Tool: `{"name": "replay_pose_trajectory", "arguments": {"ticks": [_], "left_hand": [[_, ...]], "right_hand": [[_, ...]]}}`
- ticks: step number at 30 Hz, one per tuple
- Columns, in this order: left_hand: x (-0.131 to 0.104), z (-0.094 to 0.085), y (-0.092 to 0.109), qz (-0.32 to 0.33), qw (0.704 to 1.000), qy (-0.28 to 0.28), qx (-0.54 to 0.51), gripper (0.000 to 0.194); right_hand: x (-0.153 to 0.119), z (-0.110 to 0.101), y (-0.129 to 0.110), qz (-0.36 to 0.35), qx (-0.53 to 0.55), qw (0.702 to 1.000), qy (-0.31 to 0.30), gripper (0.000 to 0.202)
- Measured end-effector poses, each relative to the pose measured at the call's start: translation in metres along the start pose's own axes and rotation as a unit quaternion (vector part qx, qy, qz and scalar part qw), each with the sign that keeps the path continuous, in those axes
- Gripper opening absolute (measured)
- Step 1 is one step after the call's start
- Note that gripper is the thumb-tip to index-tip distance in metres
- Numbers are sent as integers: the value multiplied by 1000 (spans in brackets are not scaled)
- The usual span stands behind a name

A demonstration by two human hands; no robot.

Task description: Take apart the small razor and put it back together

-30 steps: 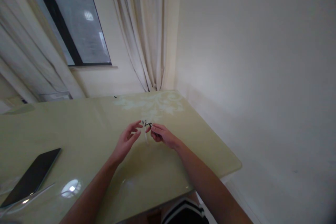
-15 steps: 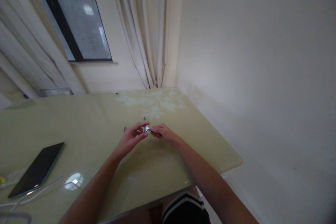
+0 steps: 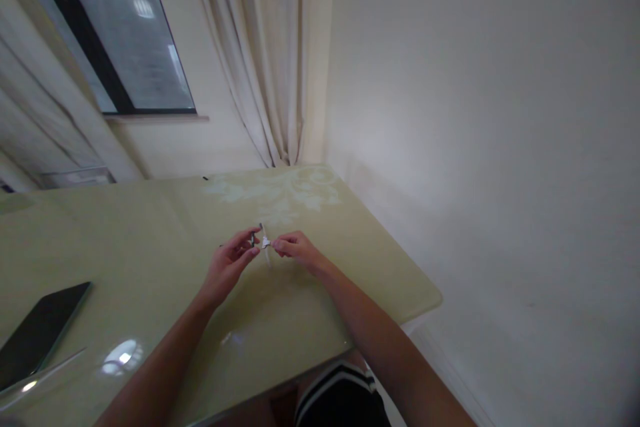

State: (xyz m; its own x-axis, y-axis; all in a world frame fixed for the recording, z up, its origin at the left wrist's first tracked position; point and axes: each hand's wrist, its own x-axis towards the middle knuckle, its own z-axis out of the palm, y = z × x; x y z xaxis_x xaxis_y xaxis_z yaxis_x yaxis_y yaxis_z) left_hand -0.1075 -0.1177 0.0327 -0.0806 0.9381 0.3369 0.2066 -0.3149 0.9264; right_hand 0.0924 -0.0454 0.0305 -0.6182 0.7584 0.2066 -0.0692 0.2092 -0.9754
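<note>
My left hand (image 3: 231, 265) is over the table, thumb and fingertips pinched on a small dark piece (image 3: 253, 239). Facing it from the right, my right hand (image 3: 300, 250) has its fingers curled together on a small silvery-white piece (image 3: 265, 242), which points toward the left hand. A narrow gap shows between the two pieces. They are too small to name. Behind them, a thin pale stick with a dark end (image 3: 261, 225) lies on the table, partly covered by the silvery piece. Just left of my left hand, a tiny dark thing barely shows.
The glossy pale-green table (image 3: 150, 233) meets the wall (image 3: 450, 147) on its right. A dark tablet (image 3: 43, 330) lies at left beside a white cable (image 3: 55, 368). A small black object (image 3: 205, 178) sits at the back edge, below the curtain (image 3: 270, 67).
The view has turned slightly right, so everything sits further left. The dark piece and the silvery piece, close together before, now show a gap. Both hands keep their hold.
</note>
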Motion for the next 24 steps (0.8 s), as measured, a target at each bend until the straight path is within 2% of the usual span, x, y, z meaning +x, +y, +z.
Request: {"name": "replay_pose_trajectory", "arguments": {"ticks": [3, 6, 8, 10, 12, 13, 15, 18, 21, 24], "left_hand": [[3, -3, 0, -8, 999, -2, 38, 53], [11, 7, -3, 8, 992, -42, 122, 49], [22, 24, -7, 34, 979, -88, 183, 46], [38, 50, -11, 49, 963, -135, 228, 46], [57, 80, -17, 22, 948, -170, 267, 49], [68, 96, -19, -9, 941, -179, 288, 50], [87, 125, -25, -31, 938, -183, 293, 49], [111, 159, -32, -72, 933, -179, 304, 50], [123, 175, -37, -106, 924, -170, 325, 54], [125, 178, -36, -114, 919, -170, 336, 62]], "right_hand": [[4, -5, -5, 4, 67, 995, 73, 56], [9, -20, -7, -3, 132, 974, 183, 60], [12, -34, -7, -13, 166, 954, 251, 60], [12, -51, -6, -19, 192, 932, 306, 59], [10, -66, -4, -25, 208, 914, 348, 57], [9, -72, -4, -28, 214, 906, 365, 56], [5, -83, -2, -28, 232, 889, 394, 55], [1, -92, 1, -14, 269, 865, 423, 56], [-1, -96, 3, -2, 302, 852, 428, 55], [-1, -96, 2, 8, 339, 839, 427, 52]]}}
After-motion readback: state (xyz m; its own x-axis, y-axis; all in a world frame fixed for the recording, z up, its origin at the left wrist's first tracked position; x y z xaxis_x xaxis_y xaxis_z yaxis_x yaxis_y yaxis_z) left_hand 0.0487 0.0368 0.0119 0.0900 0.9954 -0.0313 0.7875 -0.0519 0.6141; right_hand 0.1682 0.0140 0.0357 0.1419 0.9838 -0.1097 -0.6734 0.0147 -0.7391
